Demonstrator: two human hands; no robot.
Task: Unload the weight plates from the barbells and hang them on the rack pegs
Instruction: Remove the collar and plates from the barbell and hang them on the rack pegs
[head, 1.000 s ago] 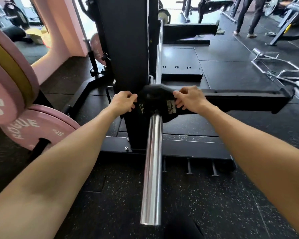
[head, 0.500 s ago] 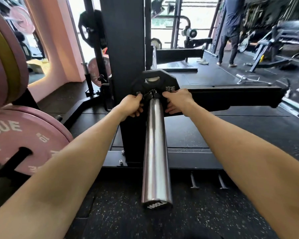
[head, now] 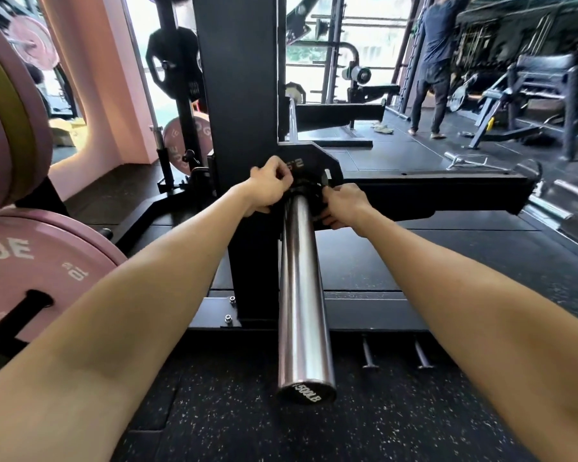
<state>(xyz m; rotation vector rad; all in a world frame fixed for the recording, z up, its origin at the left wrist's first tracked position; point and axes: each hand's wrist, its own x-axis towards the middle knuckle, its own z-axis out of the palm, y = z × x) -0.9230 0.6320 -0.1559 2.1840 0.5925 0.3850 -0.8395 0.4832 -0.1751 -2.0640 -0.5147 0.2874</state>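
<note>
Both hands gripping black weight plate (head: 309, 161) at far end of barbell sleeve (head: 302, 288): left hand (head: 269, 186) fingers clamping left edge, right hand (head: 346, 205) fingers clamping right edge. Sleeve cap reading "1500LB"; near-left pink plate (head: 30, 265) showing "OUE", "10".

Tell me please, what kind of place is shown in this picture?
Most likely a gym's weight area. A person's hands grip a small black weight plate on a chrome barbell sleeve, pink bumper plates hang at the left, and a black rack upright stands on rubber flooring.
</note>
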